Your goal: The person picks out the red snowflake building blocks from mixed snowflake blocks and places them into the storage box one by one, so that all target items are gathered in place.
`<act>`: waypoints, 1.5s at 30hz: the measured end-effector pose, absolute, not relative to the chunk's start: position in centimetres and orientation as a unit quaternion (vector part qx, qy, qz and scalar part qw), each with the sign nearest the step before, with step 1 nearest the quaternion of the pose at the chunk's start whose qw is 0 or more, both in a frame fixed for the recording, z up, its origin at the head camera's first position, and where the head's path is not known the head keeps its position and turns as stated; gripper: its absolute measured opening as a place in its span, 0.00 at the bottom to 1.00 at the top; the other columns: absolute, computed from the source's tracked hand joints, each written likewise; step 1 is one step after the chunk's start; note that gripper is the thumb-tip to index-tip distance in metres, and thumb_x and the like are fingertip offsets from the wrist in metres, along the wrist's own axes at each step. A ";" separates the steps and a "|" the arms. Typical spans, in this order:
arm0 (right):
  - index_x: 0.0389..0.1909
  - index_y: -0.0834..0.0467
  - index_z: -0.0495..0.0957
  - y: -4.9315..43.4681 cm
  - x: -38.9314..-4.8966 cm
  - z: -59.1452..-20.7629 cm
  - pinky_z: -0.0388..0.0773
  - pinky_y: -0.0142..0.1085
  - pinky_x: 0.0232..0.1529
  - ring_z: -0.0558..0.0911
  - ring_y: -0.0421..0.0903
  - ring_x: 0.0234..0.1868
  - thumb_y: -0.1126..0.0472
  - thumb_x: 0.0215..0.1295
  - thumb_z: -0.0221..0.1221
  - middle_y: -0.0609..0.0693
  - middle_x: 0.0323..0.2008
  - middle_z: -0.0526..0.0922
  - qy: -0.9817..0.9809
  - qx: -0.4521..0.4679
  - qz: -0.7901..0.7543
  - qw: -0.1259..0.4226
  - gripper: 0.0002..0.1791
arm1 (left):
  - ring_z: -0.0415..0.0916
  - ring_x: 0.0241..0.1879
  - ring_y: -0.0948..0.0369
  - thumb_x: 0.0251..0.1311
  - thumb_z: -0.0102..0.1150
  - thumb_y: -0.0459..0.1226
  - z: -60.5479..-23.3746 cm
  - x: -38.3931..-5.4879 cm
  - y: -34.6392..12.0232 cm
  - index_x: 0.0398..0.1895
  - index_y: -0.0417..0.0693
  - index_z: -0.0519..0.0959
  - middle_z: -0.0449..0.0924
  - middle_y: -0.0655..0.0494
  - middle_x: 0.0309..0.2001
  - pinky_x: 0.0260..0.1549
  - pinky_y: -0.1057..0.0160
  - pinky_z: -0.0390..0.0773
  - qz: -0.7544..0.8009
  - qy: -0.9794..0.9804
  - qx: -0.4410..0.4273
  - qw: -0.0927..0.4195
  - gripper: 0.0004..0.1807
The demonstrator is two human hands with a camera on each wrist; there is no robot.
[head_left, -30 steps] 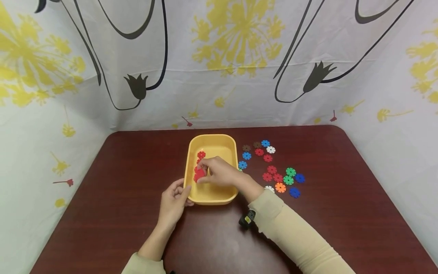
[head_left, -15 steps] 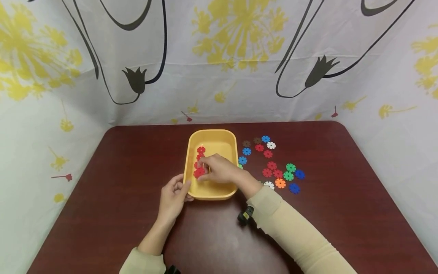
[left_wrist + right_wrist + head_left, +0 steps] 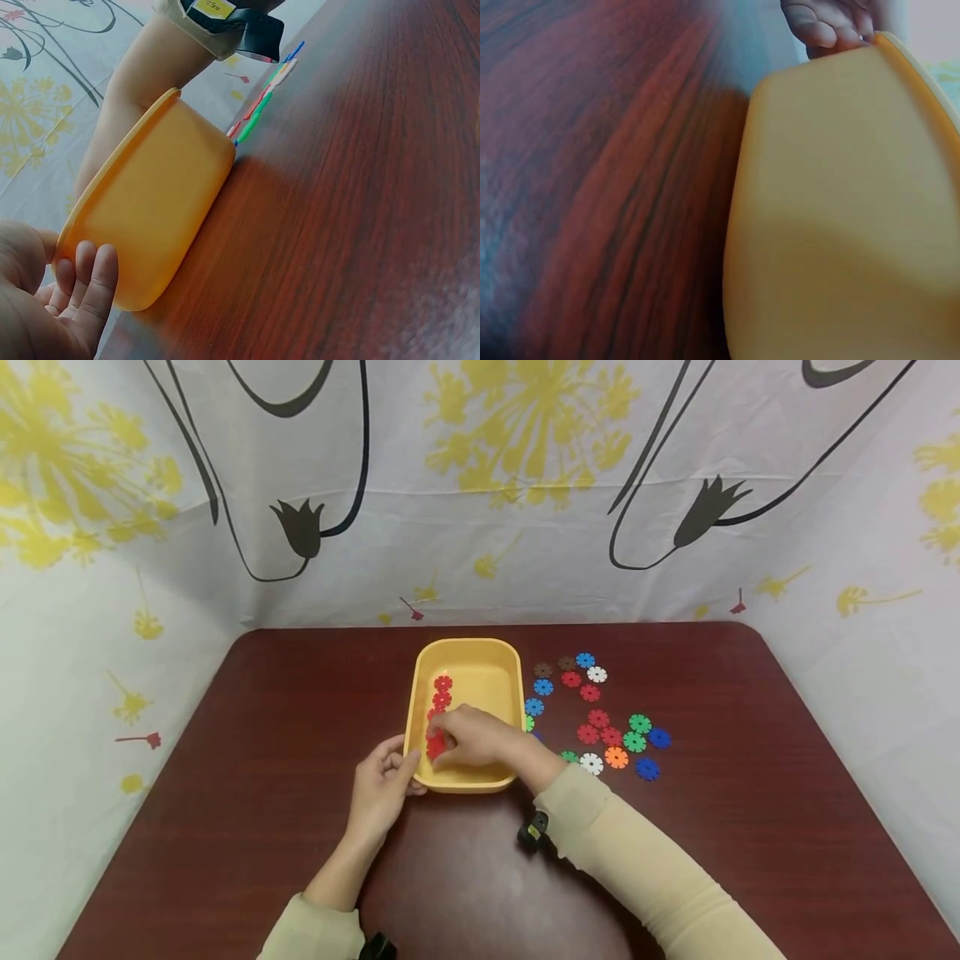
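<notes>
A yellow plastic tray (image 3: 491,672) stands on the dark red wooden table. My left hand (image 3: 380,789) holds its near left corner, thumb at the rim and fingers against the outer wall (image 3: 161,202). Over the tray's right side reaches my right hand (image 3: 480,739), thumb and fingers pinching a red notched plastic disc (image 3: 436,746) low inside the tray. Beyond it, more red discs (image 3: 442,683) form a row along the tray's left side, partly covered by my fingers. The right wrist view shows only the tray's outside wall (image 3: 832,172) and left fingertips; the right hand is out of that view.
Right of the tray lie several loose notched discs: red ones (image 3: 598,718), green ones (image 3: 640,723), dark blue ones (image 3: 647,768), an orange one (image 3: 616,757), white, light blue and brown ones. A white patterned cloth (image 3: 480,560) hangs behind the table (image 3: 300,710).
The right hand has lowered the red disc toward the tray floor, at the near end of the red row. The left hand keeps its hold; the head view has shifted slightly.
</notes>
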State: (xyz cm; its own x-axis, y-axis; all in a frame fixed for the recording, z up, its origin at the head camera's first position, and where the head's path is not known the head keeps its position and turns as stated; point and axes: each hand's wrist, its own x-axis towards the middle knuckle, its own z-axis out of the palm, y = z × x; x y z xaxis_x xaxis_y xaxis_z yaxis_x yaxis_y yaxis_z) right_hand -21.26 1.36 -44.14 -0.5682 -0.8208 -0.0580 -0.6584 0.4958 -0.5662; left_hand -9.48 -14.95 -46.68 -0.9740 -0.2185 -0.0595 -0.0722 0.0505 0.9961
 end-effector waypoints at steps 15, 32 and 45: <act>0.36 0.57 0.80 1.3 -21.3 -44.2 0.66 0.29 0.25 0.69 0.39 0.22 0.54 0.62 0.72 0.45 0.22 0.74 0.852 -0.452 -0.211 0.161 0.13 | 0.81 0.22 0.62 0.71 0.60 0.33 -46.4 -9.9 -14.8 0.65 0.31 0.71 0.78 0.36 0.32 0.27 0.63 0.87 -0.685 -0.720 0.095 0.054 0.23; 0.47 0.60 0.83 3.3 -21.5 -42.5 0.77 0.30 0.31 0.77 0.38 0.26 0.58 0.64 0.70 0.42 0.26 0.81 0.836 -0.448 -0.291 0.125 0.14 | 0.82 0.22 0.60 0.71 0.60 0.34 -46.6 -9.9 -14.7 0.66 0.31 0.70 0.79 0.38 0.31 0.27 0.61 0.88 -0.677 -0.728 0.093 0.058 0.24; 0.44 0.59 0.82 9.4 -22.0 -40.3 0.76 0.32 0.25 0.76 0.39 0.23 0.58 0.65 0.69 0.43 0.29 0.81 0.841 -0.390 -0.373 0.021 0.11 | 0.82 0.23 0.60 0.71 0.60 0.35 -46.7 -9.2 -14.9 0.65 0.32 0.71 0.79 0.34 0.33 0.28 0.62 0.88 -0.667 -0.735 0.109 0.052 0.24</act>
State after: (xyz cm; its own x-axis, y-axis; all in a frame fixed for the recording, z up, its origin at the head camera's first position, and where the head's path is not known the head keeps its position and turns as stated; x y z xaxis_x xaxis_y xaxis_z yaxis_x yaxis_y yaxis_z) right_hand -21.98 9.44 -40.29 -0.6944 -0.6726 0.2558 -0.6408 0.4163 -0.6450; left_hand -9.15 -14.87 -46.71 -0.9709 -0.2293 -0.0697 -0.0914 0.0857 0.9921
